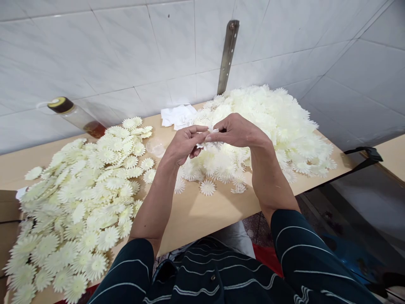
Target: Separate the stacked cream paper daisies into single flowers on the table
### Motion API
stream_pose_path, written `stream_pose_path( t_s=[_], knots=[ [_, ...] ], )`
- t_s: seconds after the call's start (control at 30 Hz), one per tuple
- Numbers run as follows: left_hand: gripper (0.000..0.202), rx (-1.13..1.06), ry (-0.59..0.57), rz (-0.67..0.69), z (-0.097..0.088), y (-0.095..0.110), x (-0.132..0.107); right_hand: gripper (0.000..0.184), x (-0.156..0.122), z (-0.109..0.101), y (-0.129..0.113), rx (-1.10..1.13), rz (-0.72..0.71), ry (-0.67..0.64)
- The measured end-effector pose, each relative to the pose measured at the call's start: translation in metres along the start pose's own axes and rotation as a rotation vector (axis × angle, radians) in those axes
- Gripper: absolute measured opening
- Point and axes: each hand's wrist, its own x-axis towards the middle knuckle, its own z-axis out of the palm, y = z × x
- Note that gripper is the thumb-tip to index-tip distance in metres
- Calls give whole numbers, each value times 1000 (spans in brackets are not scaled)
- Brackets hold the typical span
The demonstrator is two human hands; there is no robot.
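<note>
My left hand (185,143) and my right hand (236,130) meet above the middle of the wooden table (202,211). Both pinch one small cream fabric flower (210,143) between fingertips; most of it is hidden by my fingers. Under and behind my right hand rises a big heap of the same flowers (278,126). To the left, a flatter spread of daisy-shaped flowers (85,198) covers the table down to its near edge.
A clear bottle with a dark cap and brown liquid (76,116) lies at the back left against the tiled wall. White cloth pieces (179,115) and a small clear dish (155,147) sit behind my hands. A metal strip (228,55) hangs on the wall.
</note>
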Motion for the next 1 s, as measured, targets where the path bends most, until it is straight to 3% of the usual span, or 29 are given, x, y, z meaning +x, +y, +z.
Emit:
stream_pose_path(
  t_s=[0.17,0.27,0.37,0.47,0.57,0.8,1.0],
  knots=[
    [21,52,90,83,5,0,-2,75,1,0,0,15,32,41],
    [25,66,152,135,7,2,-5,70,-1,-2,2,106,37,-1],
    [26,40,234,171,7,4,-5,49,-2,-4,6,200,38,-30],
    [25,12,292,204,5,5,-3,27,-3,-4,7,207,62,14],
    [25,-2,317,222,2,6,-2,16,-3,-4,5,189,111,79],
    [27,0,325,245,-2,9,-5,21,-2,-2,3,292,118,226],
    [24,5,325,235,0,11,-7,29,-3,-5,5,220,101,297]
  ],
)
